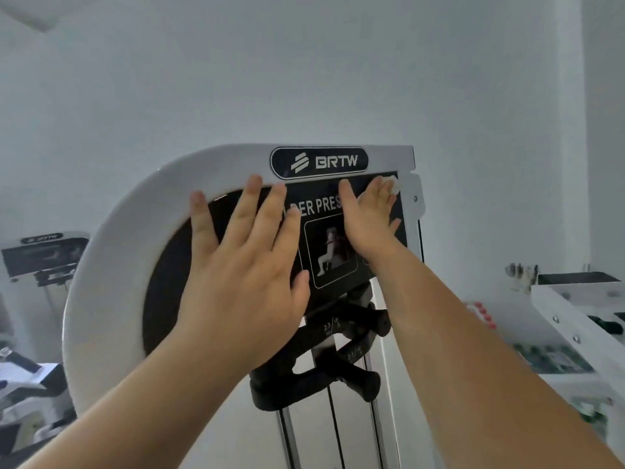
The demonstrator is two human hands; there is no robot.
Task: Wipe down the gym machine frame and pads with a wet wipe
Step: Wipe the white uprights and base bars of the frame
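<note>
The gym machine's white curved frame [111, 252] arches over a black instruction panel [338, 262] with a BRTW badge [319, 161] on top. My left hand [243, 265] lies flat, fingers spread, on the panel's left part and the frame's inner edge. My right hand [370, 218] presses with straight fingers on the panel's upper right corner. A small white wet wipe [392, 184] shows under its fingertips, mostly hidden by the hand.
Black add-on weights [351, 377] and steel guide rods [287, 434] hang below the panel. Another white BRTW machine [44, 255] stands at the far left. A white frame with bolts [581, 326] stands at the right. A pale wall is behind.
</note>
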